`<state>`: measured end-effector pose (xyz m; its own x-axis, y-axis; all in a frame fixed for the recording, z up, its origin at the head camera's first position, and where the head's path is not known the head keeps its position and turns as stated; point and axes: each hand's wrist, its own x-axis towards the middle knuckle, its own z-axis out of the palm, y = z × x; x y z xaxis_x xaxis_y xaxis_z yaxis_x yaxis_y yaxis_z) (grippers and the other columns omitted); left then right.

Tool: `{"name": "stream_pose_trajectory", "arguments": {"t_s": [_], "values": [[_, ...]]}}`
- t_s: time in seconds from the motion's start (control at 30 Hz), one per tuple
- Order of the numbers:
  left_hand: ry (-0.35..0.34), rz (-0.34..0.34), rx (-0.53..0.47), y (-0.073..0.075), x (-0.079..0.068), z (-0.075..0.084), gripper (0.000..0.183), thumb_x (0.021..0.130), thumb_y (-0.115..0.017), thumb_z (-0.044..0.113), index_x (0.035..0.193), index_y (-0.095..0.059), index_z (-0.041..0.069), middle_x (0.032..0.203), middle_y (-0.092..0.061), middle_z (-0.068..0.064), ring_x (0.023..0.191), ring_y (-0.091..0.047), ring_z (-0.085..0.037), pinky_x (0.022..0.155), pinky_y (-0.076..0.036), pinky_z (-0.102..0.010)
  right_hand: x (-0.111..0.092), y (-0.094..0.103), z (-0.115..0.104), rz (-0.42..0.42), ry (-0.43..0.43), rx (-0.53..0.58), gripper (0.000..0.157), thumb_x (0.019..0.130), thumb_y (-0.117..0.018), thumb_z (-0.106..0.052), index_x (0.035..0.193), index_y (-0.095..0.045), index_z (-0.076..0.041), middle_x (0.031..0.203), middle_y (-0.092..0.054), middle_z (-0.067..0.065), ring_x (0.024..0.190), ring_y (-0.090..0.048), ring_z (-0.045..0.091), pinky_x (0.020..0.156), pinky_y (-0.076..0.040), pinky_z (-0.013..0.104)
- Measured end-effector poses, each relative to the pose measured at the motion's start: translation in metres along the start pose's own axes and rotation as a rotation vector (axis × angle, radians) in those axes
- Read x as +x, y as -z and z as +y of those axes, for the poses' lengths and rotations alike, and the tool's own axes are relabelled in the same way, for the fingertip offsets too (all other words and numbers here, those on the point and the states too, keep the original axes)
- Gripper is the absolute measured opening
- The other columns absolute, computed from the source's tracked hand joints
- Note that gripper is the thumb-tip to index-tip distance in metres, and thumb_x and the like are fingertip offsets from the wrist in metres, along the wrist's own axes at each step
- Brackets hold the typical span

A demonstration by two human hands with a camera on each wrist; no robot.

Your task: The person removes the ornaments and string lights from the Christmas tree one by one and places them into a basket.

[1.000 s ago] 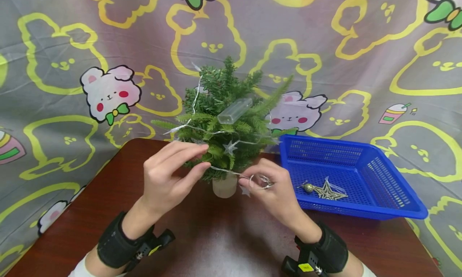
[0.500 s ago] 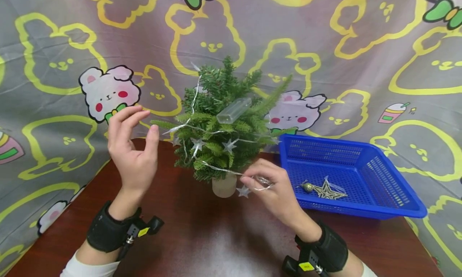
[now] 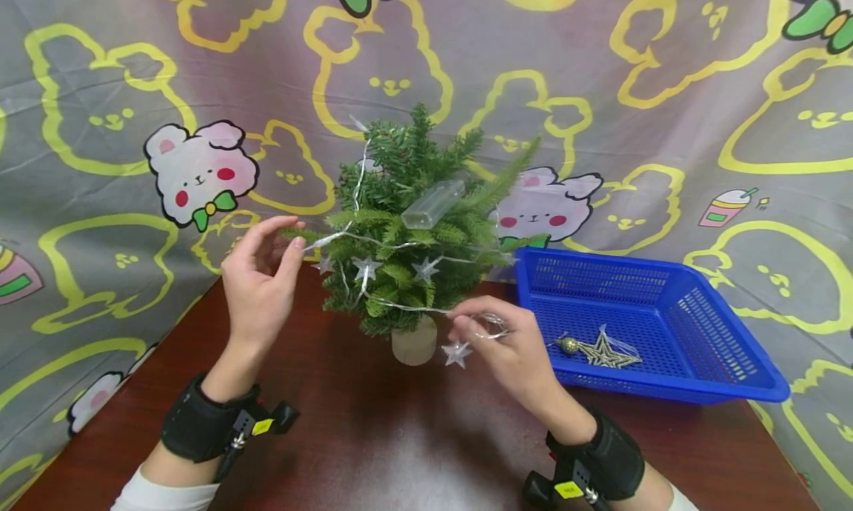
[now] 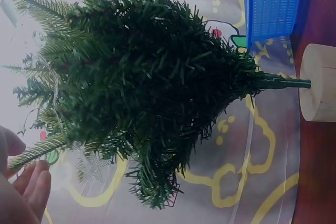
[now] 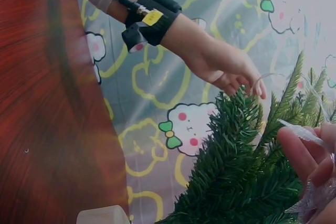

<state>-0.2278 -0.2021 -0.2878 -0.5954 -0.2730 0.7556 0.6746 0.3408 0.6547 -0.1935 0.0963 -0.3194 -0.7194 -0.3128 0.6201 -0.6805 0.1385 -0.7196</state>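
Note:
A small artificial Christmas tree (image 3: 400,170) stands upright on a pale round base (image 3: 415,346). A string light (image 3: 413,309) with clear plastic stars runs across its front branches. The right hand (image 3: 506,344) pinches the wire and a loose coil of it at the tree's lower right; one star (image 3: 456,354) dangles below those fingers. At the tree's left side, the left hand (image 3: 260,285) holds a branch tip (image 4: 31,156) between thumb and fingers. A clear plastic box (image 3: 433,205) rests among the upper front branches.
A blue plastic basket (image 3: 666,381) stands right of the tree on the brown wooden table (image 3: 373,437). Inside lie a glittery gold star (image 3: 608,352) and a small gold ball (image 3: 569,346). A patterned cloth (image 3: 260,74) hangs behind.
The left hand has left the wire at the tree's lower front, moved left with spread fingers, then come in to the left branch tip. The right hand stays nearly in place with the wire.

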Motion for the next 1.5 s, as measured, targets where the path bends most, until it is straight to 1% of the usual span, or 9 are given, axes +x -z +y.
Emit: {"name": "stream_pose_trajectory", "arguments": {"t_s": [0.2, 0.3, 0.5, 0.7, 0.93, 1.1, 1.2, 1.37, 1.5], "values": [[-0.034, 0.008, -0.039, -0.001, -0.005, 0.000, 0.022, 0.092, -0.063, 0.000, 0.114, -0.068, -0.003, 0.099, -0.071, 0.001, 0.073, -0.065, -0.005, 0.062, -0.048, -0.014, 0.000, 0.005, 0.000, -0.001, -0.056, 0.084, 0.016, 0.098, -0.056, -0.001, 0.107, -0.069, -0.003, 0.087, -0.076, 0.016, 0.079, -0.075, 0.013, 0.065, -0.060, 0.033], [-0.055, 0.019, -0.044, -0.002, -0.007, 0.000, 0.022, 0.091, -0.064, -0.001, 0.113, -0.067, -0.004, 0.098, -0.069, 0.002, 0.074, -0.065, -0.006, 0.064, -0.049, -0.014, -0.001, 0.008, -0.001, 0.015, -0.078, 0.109, 0.017, 0.099, -0.055, -0.002, 0.110, -0.068, 0.000, 0.086, -0.075, 0.017, 0.080, -0.076, 0.015, 0.064, -0.060, 0.033], [-0.116, 0.027, -0.074, -0.005, -0.011, 0.002, 0.023, 0.088, -0.066, -0.006, 0.111, -0.066, -0.008, 0.097, -0.067, 0.007, 0.074, -0.064, -0.005, 0.068, -0.052, -0.014, -0.005, 0.013, -0.002, 0.092, -0.107, 0.092, 0.017, 0.101, -0.053, -0.005, 0.108, -0.068, -0.001, 0.072, -0.070, 0.004, 0.056, -0.065, 0.013, 0.040, -0.046, 0.029], [-0.205, 0.031, -0.075, -0.007, -0.014, 0.002, 0.021, 0.084, -0.067, -0.007, 0.105, -0.068, -0.011, 0.098, -0.065, 0.007, 0.077, -0.064, -0.004, 0.072, -0.053, -0.015, -0.007, 0.017, -0.005, 0.150, -0.136, 0.094, 0.019, 0.103, -0.051, -0.009, 0.109, -0.067, -0.003, 0.066, -0.059, -0.001, 0.052, -0.061, 0.015, 0.039, -0.046, 0.031], [-0.288, 0.043, -0.088, -0.010, -0.017, 0.005, 0.021, 0.082, -0.068, -0.005, 0.101, -0.068, -0.013, 0.092, -0.066, -0.014, 0.083, -0.064, -0.005, 0.076, -0.054, -0.016, -0.010, 0.023, -0.008, 0.124, -0.130, 0.107, 0.019, 0.102, -0.051, -0.006, 0.107, -0.068, 0.001, 0.062, -0.053, -0.003, 0.045, -0.049, 0.015, 0.038, -0.042, 0.030], [-0.328, 0.044, -0.100, -0.012, -0.020, 0.009, 0.021, 0.083, -0.070, -0.001, 0.100, -0.068, -0.013, 0.088, -0.064, -0.022, 0.088, -0.066, -0.007, 0.078, -0.054, -0.017, -0.011, 0.026, -0.008, 0.106, -0.148, 0.286, 0.022, 0.102, -0.049, -0.005, 0.103, -0.071, -0.007, 0.058, -0.040, -0.003, 0.041, -0.033, 0.015, 0.037, -0.031, 0.031], [-0.346, 0.048, -0.091, -0.012, -0.022, 0.010, 0.022, 0.083, -0.072, 0.002, 0.098, -0.069, -0.013, 0.088, -0.064, -0.023, 0.088, -0.065, -0.006, 0.079, -0.053, -0.016, -0.010, 0.027, -0.008, 0.107, -0.151, 0.436, 0.027, 0.103, -0.047, -0.006, 0.098, -0.071, -0.015, 0.058, -0.041, -0.004, 0.046, -0.027, 0.016, 0.039, -0.022, 0.033], [-0.395, 0.059, -0.057, -0.014, -0.023, 0.011, 0.029, 0.087, -0.073, 0.018, 0.093, -0.070, -0.011, 0.086, -0.065, -0.024, 0.083, -0.061, -0.005, 0.075, -0.048, -0.013, -0.007, 0.028, -0.010, 0.140, -0.185, 0.583, 0.023, 0.104, -0.047, -0.009, 0.093, -0.066, -0.014, 0.066, -0.047, -0.006, 0.054, -0.033, 0.011, 0.046, -0.019, 0.030], [-0.446, 0.073, -0.057, -0.017, -0.023, 0.013, 0.040, 0.089, -0.073, 0.030, 0.090, -0.071, -0.010, 0.083, -0.066, -0.024, 0.084, -0.062, -0.008, 0.074, -0.046, -0.014, -0.005, 0.029, -0.011, 0.153, -0.210, 0.670, 0.021, 0.105, -0.044, -0.012, 0.094, -0.061, -0.011, 0.077, -0.059, -0.003, 0.060, -0.049, 0.007, 0.044, -0.031, 0.020]]}}
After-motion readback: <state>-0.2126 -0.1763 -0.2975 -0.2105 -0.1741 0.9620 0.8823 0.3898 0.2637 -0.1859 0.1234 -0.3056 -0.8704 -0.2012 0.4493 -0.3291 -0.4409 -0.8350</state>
